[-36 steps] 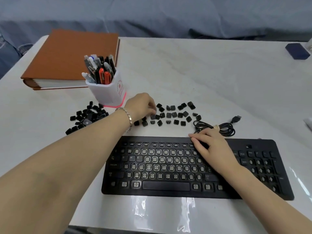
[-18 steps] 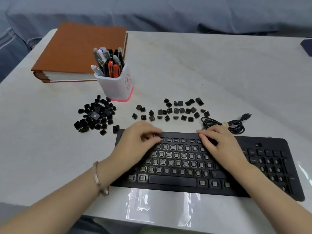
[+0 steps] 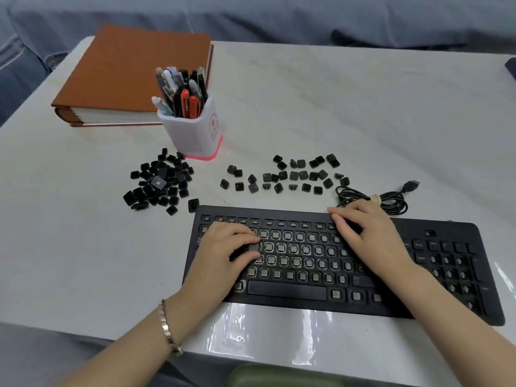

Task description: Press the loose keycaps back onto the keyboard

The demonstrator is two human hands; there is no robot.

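On the left part of the flat black plastic keyboard (image 3: 287, 291), at the near edge of the white table (image 3: 335, 107): left hand (image 3: 220, 255), thumb and forefinger closed narrowly on one small square black keycap (image 3: 253, 246). Holds it flat over a bare socket in the upper letter rows, either just above the post or already touching it; hard to tell which from this angle. Probably pinched by its edges to keep the top level and square over the socket before the press.

Right hand (image 3: 371, 238) laid on the far edge of the keyboard, right of the middle, fingers (image 3: 339, 219) stretched nearly straight and holding nothing. Looks like a brace against sliding or tipping under the push.

Most letter and number sockets bare, with grey posts on show; space bar and a few keys on the right in place. Most of the job yet to do, by that count.

Just beyond the keyboard, a spread of loose black keycaps (image 3: 293, 175), set out singly in rough rows, likely for easy picking. Further left, a denser heap of black keycaps (image 3: 159, 182), seemingly unsorted. Behind the heap, a white pen pot with a pink base (image 3: 195, 129), full of pens, and a thick brown-covered binder (image 3: 131, 76) at the far left. Coiled black USB cable (image 3: 391, 198) just beyond the right hand, tied in a bundle and clear of the work.
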